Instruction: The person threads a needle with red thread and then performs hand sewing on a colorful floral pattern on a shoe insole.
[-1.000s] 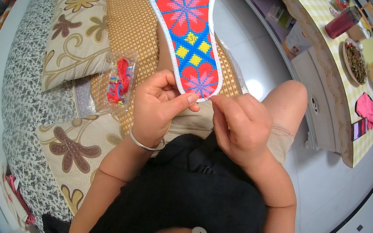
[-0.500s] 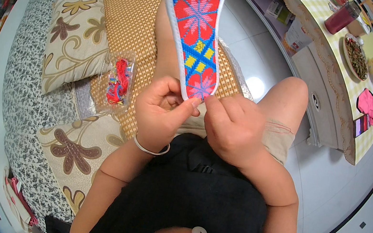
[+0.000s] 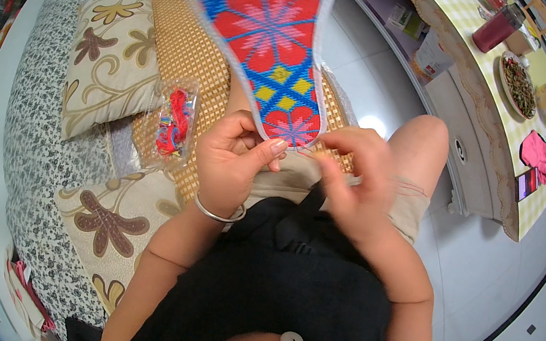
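Observation:
An embroidered insole (image 3: 270, 25) with red and pink flowers on a blue and yellow lattice, edged in white, stretches up and away from me. My left hand (image 3: 232, 161) pinches its near rounded end between thumb and bent fingers. Just right of that end is my right hand (image 3: 359, 183), blurred, its thumb and forefinger close together on a thin thread by the insole's edge. Whether a needle is in those fingers I cannot make out. A loose reddish thread (image 3: 413, 188) lies over my right thigh.
On the woven mat (image 3: 171, 3) at left, a clear bag of coloured thread (image 3: 174, 124) lies by patterned cushions (image 3: 115, 69). At right, a checked-cloth table (image 3: 496, 144) holds a dark red bottle (image 3: 497, 28), a plate of food (image 3: 517, 85), a pink cloth (image 3: 536, 155) and a phone (image 3: 528, 183).
The insole has tilted, its far end swinging left and coming larger in view. My right hand has shifted slightly right, off the insole's edge, its fingers loosening a little. My left hand keeps its pinch.

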`<control>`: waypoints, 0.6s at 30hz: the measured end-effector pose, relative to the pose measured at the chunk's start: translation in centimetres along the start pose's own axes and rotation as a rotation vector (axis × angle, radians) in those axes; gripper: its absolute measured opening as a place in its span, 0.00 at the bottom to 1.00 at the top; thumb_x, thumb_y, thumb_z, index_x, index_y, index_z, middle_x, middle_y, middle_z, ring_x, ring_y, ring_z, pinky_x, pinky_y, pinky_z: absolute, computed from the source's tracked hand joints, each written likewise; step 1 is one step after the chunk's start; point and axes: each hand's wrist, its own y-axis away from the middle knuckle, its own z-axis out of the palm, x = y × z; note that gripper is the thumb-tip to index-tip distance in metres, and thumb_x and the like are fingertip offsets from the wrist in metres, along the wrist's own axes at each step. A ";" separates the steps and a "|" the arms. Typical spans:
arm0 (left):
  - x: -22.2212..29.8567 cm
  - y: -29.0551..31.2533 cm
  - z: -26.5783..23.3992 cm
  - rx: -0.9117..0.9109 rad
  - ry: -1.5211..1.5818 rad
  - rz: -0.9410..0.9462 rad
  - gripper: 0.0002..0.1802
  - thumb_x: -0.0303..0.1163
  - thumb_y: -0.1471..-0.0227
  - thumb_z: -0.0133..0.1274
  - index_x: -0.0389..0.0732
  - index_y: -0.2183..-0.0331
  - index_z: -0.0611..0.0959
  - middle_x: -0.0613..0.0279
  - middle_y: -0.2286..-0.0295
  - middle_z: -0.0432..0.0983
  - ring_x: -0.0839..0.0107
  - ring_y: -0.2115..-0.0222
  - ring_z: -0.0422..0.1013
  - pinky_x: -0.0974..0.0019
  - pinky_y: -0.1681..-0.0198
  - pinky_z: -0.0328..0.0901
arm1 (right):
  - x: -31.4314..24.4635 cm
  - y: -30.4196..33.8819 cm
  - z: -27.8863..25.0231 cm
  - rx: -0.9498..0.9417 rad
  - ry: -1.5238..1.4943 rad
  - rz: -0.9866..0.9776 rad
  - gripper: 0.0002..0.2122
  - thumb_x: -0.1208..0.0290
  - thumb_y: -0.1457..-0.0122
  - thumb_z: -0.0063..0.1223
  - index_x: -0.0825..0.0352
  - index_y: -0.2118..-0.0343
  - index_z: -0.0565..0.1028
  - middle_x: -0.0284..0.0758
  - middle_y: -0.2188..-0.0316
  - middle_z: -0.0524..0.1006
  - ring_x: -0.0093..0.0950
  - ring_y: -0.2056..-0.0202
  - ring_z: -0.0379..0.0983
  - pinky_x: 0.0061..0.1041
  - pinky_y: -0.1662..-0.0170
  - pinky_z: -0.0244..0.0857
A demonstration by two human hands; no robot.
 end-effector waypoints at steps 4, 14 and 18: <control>0.1 -0.1 -0.5 -0.073 0.120 -0.048 0.11 0.15 0.55 0.55 0.30 0.65 0.76 0.56 0.71 0.76 0.77 0.75 0.71 0.77 0.73 0.66 | 0.9 -0.1 -0.6 -0.191 -0.754 0.735 0.05 0.75 0.47 0.56 0.71 0.74 0.76 0.34 0.72 0.77 0.22 0.72 0.73 0.19 0.66 0.64; 0.4 0.6 -0.8 -0.108 0.055 -0.069 0.12 0.16 0.57 0.57 0.34 0.66 0.78 0.61 0.70 0.77 0.79 0.73 0.71 0.78 0.73 0.66 | 1.3 1.3 1.0 -0.398 -1.439 1.080 0.05 0.74 0.47 0.55 0.70 0.69 0.76 0.34 0.73 0.76 0.18 0.76 0.67 0.14 0.74 0.58; 0.5 1.0 -1.2 -0.164 -0.029 -0.067 0.13 0.15 0.58 0.57 0.35 0.66 0.78 0.60 0.69 0.78 0.77 0.71 0.73 0.77 0.71 0.67 | 0.2 1.2 1.1 -0.327 -1.485 1.140 0.03 0.76 0.48 0.54 0.70 0.71 0.75 0.34 0.75 0.75 0.18 0.76 0.66 0.13 0.75 0.56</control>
